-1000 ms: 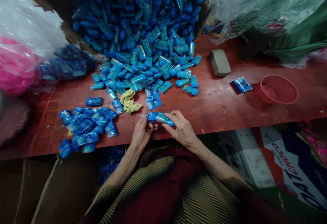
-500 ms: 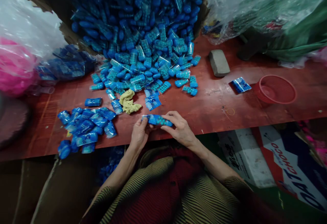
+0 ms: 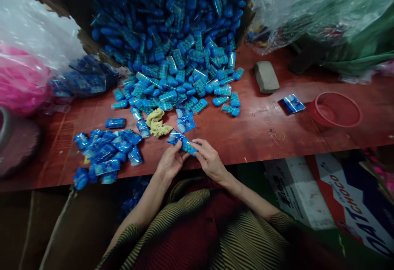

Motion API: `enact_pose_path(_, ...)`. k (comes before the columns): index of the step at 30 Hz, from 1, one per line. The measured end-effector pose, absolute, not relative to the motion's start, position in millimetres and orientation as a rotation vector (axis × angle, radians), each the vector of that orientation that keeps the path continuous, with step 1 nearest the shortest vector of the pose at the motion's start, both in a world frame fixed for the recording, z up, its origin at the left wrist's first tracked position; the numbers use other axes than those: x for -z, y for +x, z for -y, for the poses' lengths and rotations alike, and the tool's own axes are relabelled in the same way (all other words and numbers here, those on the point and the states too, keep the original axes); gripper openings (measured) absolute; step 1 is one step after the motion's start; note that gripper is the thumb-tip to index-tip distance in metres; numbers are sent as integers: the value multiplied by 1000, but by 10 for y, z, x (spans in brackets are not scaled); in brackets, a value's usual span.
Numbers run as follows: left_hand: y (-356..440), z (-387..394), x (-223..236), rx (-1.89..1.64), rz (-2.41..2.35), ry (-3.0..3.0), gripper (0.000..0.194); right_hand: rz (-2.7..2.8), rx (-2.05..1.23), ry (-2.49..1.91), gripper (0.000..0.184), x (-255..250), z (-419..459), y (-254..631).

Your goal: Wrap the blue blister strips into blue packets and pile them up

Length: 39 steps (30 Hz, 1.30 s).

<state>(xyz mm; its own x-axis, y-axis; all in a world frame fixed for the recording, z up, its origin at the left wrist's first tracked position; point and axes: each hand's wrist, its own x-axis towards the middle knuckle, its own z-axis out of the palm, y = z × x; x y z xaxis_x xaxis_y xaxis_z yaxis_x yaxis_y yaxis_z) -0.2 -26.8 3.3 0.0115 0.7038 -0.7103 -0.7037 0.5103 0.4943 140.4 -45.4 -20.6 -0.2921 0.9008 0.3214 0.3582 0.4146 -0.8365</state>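
Observation:
My left hand [image 3: 168,162] and my right hand [image 3: 208,160] meet at the near edge of a red table [image 3: 255,132]. Both are closed on one blue candy tube [image 3: 188,146] that sits partly inside a blue wrapper [image 3: 174,137]. The left fingers pinch the wrapper end, the right fingers hold the tube's other end. A few flat blue wrappers [image 3: 185,123] and a yellow cloth [image 3: 156,123] lie just beyond my hands. To the left rests a heap of wrapped tubes [image 3: 106,151].
A big pile of unwrapped blue tubes [image 3: 181,65] spills from a cardboard box at the back. A grey block [image 3: 266,76], a single blue packet [image 3: 292,104] and a red basket [image 3: 336,108] lie to the right. Plastic bags stand at both back corners.
The tube has tilted and slid further into the wrapper. Both hands have moved closer together and slightly left.

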Motion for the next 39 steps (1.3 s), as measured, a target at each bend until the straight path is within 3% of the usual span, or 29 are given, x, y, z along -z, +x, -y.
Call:
enact_pose_path(4, 52, 294, -55, -1099, -1030, 29, 8, 1461, -1112, -1151, 24, 200, 445, 1371)
enact_pose_path(8, 94, 363, -83, -1035, -907, 158, 7, 1328, -1295, -1163, 30, 229, 417, 1383)
enact_pose_path(13, 93, 340, -166, -1120, -992, 80, 5, 1610, -975, -1127, 31, 161, 435, 1437)
enact_pose_path(16, 63, 300, -158, -1111, -1026, 68, 9, 1633, -975, -1056, 32, 158, 458, 1418)
enact_pose_path(19, -2, 290, -93, -1001, -958, 151, 5, 1516, -1144, -1019, 42, 182, 451, 1413)
enact_pose_path(27, -133, 321, 23, -793, -728, 282, 31, 1673, -1258, -908, 84, 27, 313, 1622)
enact_pose_path(32, -119, 311, 1, -713, -694, 325, 27, 1554, -1591, -623, 86, 46, 295, 1611)
enact_pose_path(39, 44, 427, -100, -783, -752, 296, 29, 1321, -1773, -725, 86, 94, 336, 1563)
